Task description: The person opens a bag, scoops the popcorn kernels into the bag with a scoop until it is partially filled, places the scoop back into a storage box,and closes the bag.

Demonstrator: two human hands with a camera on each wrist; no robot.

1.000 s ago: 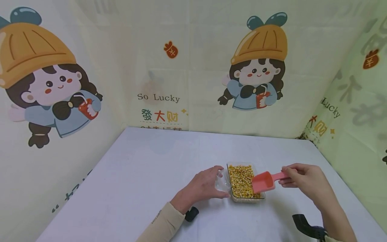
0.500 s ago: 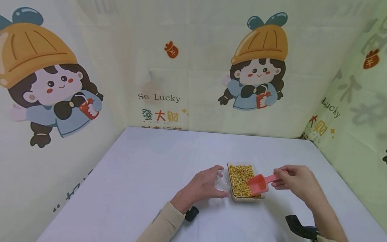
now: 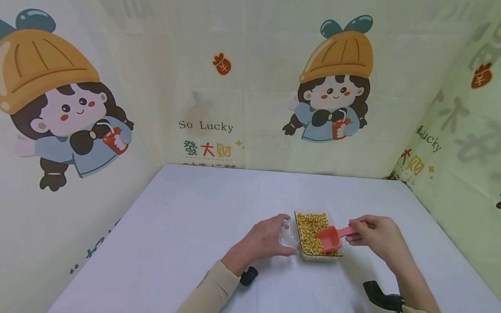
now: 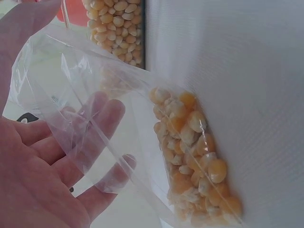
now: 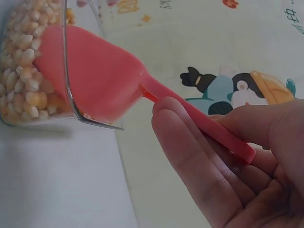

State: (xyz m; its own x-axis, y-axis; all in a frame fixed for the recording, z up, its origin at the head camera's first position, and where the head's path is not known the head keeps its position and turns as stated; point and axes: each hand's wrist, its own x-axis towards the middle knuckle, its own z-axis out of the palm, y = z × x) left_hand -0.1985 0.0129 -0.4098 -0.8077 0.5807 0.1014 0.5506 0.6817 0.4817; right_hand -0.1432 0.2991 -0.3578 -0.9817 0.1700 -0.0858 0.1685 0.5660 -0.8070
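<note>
A clear rectangular box [image 3: 322, 259] filled with yellow corn kernels [image 3: 310, 226] stands on the table. My right hand [image 3: 379, 237] pinches the handle of a pink scoop [image 3: 330, 240] between thumb and fingers. In the right wrist view, the scoop's blade [image 5: 92, 71] reaches over the rim [image 5: 66, 66] with its front edge in the corn. Left of the box, my left hand [image 3: 264, 239] curves round a clear plastic bag [image 3: 288, 234], thumb and forefinger spread apart at it. The left wrist view shows corn kernels [image 4: 194, 161] at the bag's bottom and fingers [image 4: 107, 118] lying along its film.
A white table [image 3: 203, 208] runs back to a printed cloth backdrop [image 3: 266, 91] with cartoon figures. Cloth also hangs along both sides. A black wrist mount [image 3: 381, 298] sits below the right hand, another [image 3: 248, 276] under the left wrist.
My right hand has moved left with the scoop, bringing its blade from the box's right side further over and into the corn. The left hand and the bag have stayed put.
</note>
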